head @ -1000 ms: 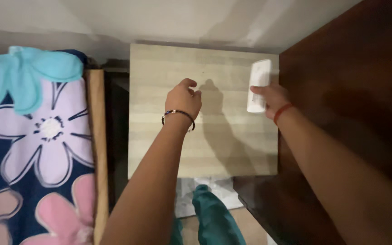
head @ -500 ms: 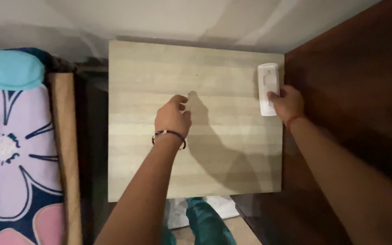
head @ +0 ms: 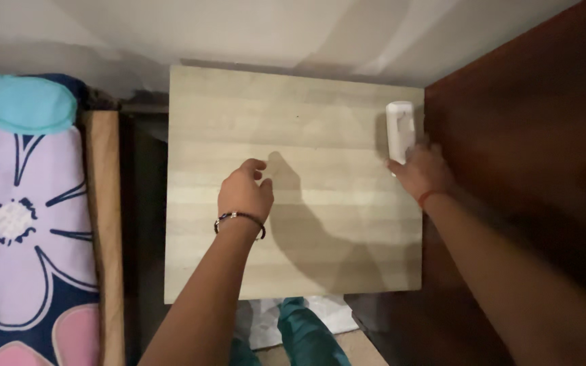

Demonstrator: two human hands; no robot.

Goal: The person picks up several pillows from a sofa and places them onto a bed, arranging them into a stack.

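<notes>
A white remote control (head: 399,125) lies at the far right edge of a light wooden table top (head: 306,115). My right hand (head: 420,173), with a red thread on its wrist, covers the remote's near end, fingers on it. My left hand (head: 244,193), with a dark bead bracelet on the wrist, hovers over the middle of the table top. Its fingers are loosely curled and hold nothing. It casts a shadow to its right.
A dark brown wooden cabinet (head: 523,135) stands flush against the table's right side. On the left, a wooden bed rail (head: 105,224) borders a flowered bedspread (head: 22,224). A pale wall (head: 272,34) runs behind the table. My green trouser leg (head: 300,332) shows below the table.
My right hand has brought the remote down onto the table's far right edge and stays on its near end. My left hand has drawn back toward me.
</notes>
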